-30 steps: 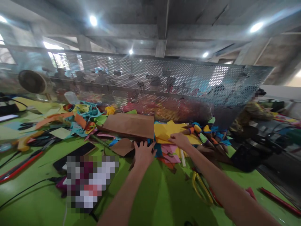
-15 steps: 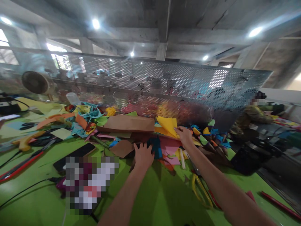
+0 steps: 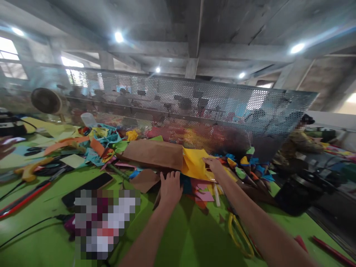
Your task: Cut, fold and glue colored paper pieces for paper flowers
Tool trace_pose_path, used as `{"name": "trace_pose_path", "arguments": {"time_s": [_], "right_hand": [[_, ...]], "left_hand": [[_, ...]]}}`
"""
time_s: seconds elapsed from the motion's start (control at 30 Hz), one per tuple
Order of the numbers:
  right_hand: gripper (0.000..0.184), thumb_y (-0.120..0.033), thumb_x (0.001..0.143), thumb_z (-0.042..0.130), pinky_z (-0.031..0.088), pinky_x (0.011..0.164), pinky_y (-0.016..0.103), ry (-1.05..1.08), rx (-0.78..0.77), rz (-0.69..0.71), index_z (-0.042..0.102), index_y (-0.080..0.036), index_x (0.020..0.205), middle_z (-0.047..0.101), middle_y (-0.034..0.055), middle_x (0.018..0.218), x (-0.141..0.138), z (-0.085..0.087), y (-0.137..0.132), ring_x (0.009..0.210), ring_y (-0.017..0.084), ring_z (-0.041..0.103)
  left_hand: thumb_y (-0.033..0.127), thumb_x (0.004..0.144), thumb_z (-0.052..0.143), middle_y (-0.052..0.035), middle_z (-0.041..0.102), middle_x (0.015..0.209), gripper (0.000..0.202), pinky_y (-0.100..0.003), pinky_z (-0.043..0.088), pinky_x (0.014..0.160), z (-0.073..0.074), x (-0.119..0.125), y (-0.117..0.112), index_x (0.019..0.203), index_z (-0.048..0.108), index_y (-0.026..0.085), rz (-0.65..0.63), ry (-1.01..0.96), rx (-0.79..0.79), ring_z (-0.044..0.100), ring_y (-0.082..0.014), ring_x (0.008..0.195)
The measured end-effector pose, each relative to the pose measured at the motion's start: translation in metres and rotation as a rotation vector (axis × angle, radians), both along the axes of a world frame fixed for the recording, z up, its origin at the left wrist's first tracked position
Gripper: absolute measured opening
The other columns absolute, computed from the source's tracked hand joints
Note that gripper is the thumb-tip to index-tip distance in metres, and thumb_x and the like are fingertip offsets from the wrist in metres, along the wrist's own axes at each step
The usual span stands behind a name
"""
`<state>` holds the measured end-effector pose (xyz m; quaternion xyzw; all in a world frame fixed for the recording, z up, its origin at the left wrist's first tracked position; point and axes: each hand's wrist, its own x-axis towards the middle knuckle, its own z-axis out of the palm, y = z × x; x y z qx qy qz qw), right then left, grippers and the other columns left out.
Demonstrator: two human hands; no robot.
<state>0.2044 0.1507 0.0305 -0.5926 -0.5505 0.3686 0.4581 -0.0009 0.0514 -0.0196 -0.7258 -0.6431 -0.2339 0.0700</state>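
Observation:
A yellow sheet of paper point(image 3: 194, 161) lies at the right end of a folded brown paper piece point(image 3: 155, 152). My right hand point(image 3: 215, 167) pinches the yellow sheet at its right side. My left hand point(image 3: 170, 188) rests at the front edge of the brown paper, its fingers somewhat spread and pointing away from me. What lies under its palm is hidden. A brown paper cutout point(image 3: 146, 180) is just left of that hand, and pink paper pieces point(image 3: 204, 193) lie to its right, partly beneath the yellow sheet.
A phone point(image 3: 87, 189), a yellow-handled glue gun point(image 3: 30, 169) and a red cutter point(image 3: 25, 200) are on the left. Yellow-handled scissors point(image 3: 240, 237) sit near my right forearm. Colourful paper pieces point(image 3: 251, 167) are heaped at right. A perforated metal panel point(image 3: 167, 96) stands behind.
The yellow sheet, folded and raised before, has come down and spread flatter beside the brown paper. My right hand has lowered slightly with it; my left hand stays about where it was.

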Motion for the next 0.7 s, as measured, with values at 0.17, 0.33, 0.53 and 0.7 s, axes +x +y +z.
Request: {"name": "trace_pose_path", "arguments": {"time_s": [0.17,0.33,0.53,0.7], "right_hand": [[0.034,-0.035,0.094,0.060,0.055,0.084,0.043,0.112,0.072,-0.018,0.058,-0.017,0.123,0.062,0.0086,0.122,-0.016,0.009,0.008,0.101,0.023,0.064],[0.033,-0.035,0.093,0.061,0.055,0.084,0.043,0.176,0.162,-0.055,0.060,-0.016,0.121,0.062,0.0076,0.121,-0.027,0.020,0.016,0.101,0.023,0.064],[0.030,-0.036,0.094,0.060,0.056,0.079,0.039,0.239,0.214,-0.049,0.062,-0.015,0.116,0.065,0.0060,0.113,-0.029,0.022,0.009,0.093,0.021,0.066],[0.038,-0.053,0.081,0.067,0.053,0.062,0.030,0.332,0.304,-0.028,0.066,-0.016,0.087,0.070,0.0020,0.078,-0.037,0.032,0.000,0.072,0.019,0.067]], "left_hand": [[0.019,0.090,0.052,-0.0118,0.062,0.125,0.046,-0.057,0.022,0.113,0.000,0.001,0.000,0.135,0.043,0.018,-0.079,-0.019,-0.002,0.056,-0.0263,0.114],[0.023,0.093,0.048,-0.0099,0.062,0.124,0.060,-0.048,0.026,0.111,0.005,0.000,-0.001,0.150,0.028,0.021,-0.113,-0.078,0.034,0.058,-0.0237,0.111],[0.023,0.096,0.042,-0.0056,0.067,0.114,0.059,-0.041,0.036,0.100,0.014,0.009,0.010,0.152,0.024,0.029,-0.159,-0.094,0.009,0.058,-0.0233,0.108],[0.021,0.095,0.041,-0.0092,0.068,0.118,0.047,-0.047,0.032,0.104,0.009,0.032,0.018,0.142,0.037,0.022,-0.184,-0.066,-0.091,0.057,-0.0260,0.113]]}}
